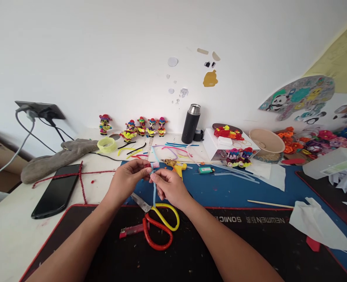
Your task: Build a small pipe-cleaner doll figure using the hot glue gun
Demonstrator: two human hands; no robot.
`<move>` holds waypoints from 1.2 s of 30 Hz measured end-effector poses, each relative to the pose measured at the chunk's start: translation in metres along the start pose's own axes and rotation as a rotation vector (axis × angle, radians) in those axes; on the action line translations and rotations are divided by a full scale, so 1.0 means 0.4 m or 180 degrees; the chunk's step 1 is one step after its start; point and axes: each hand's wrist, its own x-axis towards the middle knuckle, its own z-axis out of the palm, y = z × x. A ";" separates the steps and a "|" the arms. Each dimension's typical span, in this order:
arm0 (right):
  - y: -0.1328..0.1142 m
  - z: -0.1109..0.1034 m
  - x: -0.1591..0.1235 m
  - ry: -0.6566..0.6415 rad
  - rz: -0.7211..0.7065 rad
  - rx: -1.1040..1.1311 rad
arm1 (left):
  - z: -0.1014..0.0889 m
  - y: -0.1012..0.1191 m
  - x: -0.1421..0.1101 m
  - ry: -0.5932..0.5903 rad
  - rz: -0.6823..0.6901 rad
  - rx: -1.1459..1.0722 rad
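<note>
A light blue pipe cleaner (pixel 154 192) runs upright between my hands. My left hand (pixel 130 175) is closed, pinching a small red fuzzy piece (pixel 147 166) with the blue strand against it. My right hand (pixel 169 185) is closed as well, its thumb and finger gripping the same strand a little lower. Below my hands lie scissors (pixel 158 247) with one red and one yellow handle, blades pointing up and left. Partly under them is a small red tool (pixel 130 230), perhaps a cutter. Just beyond my right hand sits a yellow glue gun (pixel 179 168).
Several small figures (pixel 130 131) stand along the wall. A black flask (pixel 191 124) is near a white box (pixel 220 148). Loose pipe cleaners (pixel 177 150) lie behind my hands. To the left are a phone (pixel 57 190) wrapped with red strands, yellow tape (pixel 106 145) and driftwood (pixel 60 158).
</note>
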 end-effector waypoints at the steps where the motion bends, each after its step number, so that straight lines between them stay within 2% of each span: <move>1: -0.001 0.000 0.000 0.0000 0.0005 -0.0017 | 0.001 0.001 -0.001 -0.0013 -0.0016 -0.0035; 22: 0.001 -0.012 0.004 0.0067 0.0030 -0.0067 | 0.008 -0.006 -0.005 -0.0052 -0.0288 -0.0727; 36: 0.003 -0.012 0.005 0.0083 0.0037 -0.0106 | 0.013 -0.010 -0.004 -0.0083 -0.0414 -0.0740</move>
